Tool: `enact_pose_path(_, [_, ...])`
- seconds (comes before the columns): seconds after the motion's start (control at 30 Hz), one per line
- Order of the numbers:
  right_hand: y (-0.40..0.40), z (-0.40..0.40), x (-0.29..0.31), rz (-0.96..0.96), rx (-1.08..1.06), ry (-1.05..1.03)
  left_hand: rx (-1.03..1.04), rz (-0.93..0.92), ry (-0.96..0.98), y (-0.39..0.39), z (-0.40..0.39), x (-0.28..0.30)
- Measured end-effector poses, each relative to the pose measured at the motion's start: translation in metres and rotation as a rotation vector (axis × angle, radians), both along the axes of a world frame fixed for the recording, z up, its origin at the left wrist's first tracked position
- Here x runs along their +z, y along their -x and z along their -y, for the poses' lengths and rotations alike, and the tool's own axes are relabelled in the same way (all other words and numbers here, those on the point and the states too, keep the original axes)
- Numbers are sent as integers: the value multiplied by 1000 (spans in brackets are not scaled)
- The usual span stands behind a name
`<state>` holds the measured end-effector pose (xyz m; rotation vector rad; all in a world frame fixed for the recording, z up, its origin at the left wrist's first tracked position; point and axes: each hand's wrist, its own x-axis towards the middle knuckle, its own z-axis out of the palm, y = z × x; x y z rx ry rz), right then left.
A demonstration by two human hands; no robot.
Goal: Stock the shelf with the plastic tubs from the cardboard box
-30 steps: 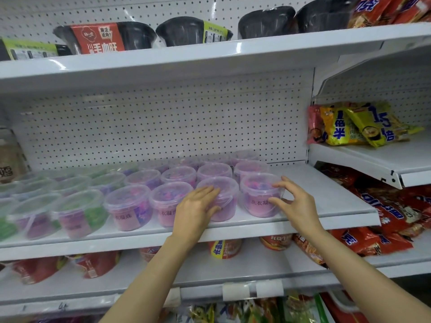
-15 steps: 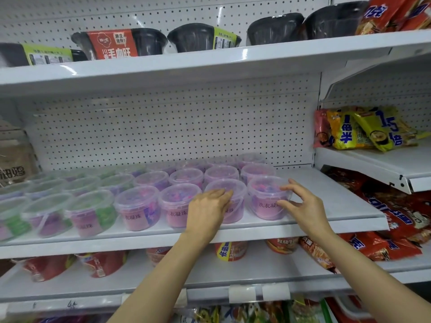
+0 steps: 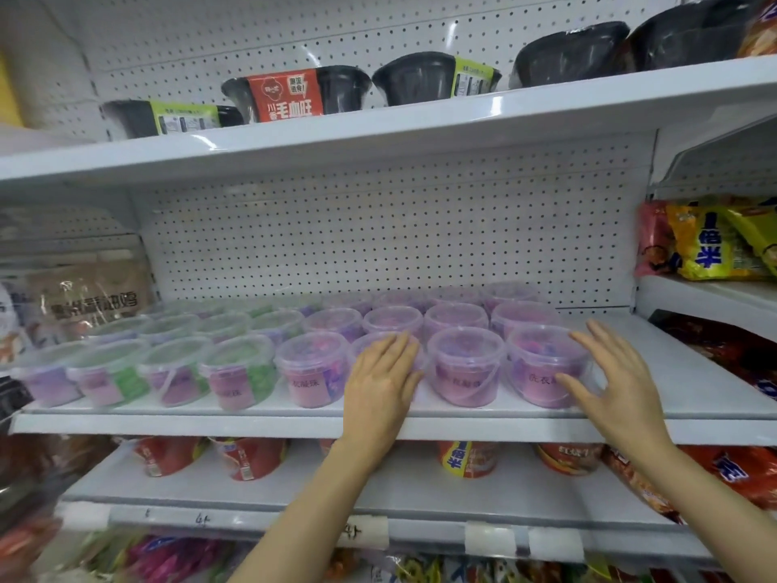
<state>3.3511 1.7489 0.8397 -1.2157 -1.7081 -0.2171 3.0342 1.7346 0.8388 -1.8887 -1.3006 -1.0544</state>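
The plastic tubs [image 3: 464, 363] stand in rows on the middle shelf [image 3: 693, 385], from its left end to near its right end. The left hand [image 3: 380, 387] lies flat on a front-row tub. One tub stands between it and the right hand [image 3: 611, 385], which is at the last front-row tub [image 3: 542, 363]. Bowls [image 3: 414, 77] sit on the shelf above. Cups [image 3: 466, 458] sit on the shelf below. Snack bags [image 3: 710, 241] lie on a shelf to the right.

A shop aisle: white metal shelves [image 3: 420, 427] with a pegboard back panel [image 3: 378, 237], stocked with rows of identical plastic tubs [image 3: 464, 366], black instant-meal bowls [image 3: 416, 77] and noodle packets [image 3: 710, 241], handwritten price tags [image 3: 363, 532] on the edges.
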Motion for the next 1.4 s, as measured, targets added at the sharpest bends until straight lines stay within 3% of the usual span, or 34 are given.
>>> enact_pose_path(0.13, [16, -4, -6, 119, 63, -138, 67, 38, 5, 41, 0, -12])
enact_pose_path(0.43, [74, -9, -13, 299, 164, -222, 11, 24, 25, 42, 3, -4])
enact_pose_path(0.83, [84, 3, -13, 280, 130, -192, -27, 2, 71, 51, 6, -8])
enact_pose_path(1.03, [84, 8, -18, 302, 111, -243, 178, 106, 38, 115, 22, -13])
enact_pose_path(1.4, [106, 21, -26, 244, 126, -217, 258, 105, 257, 132, 44, -7])
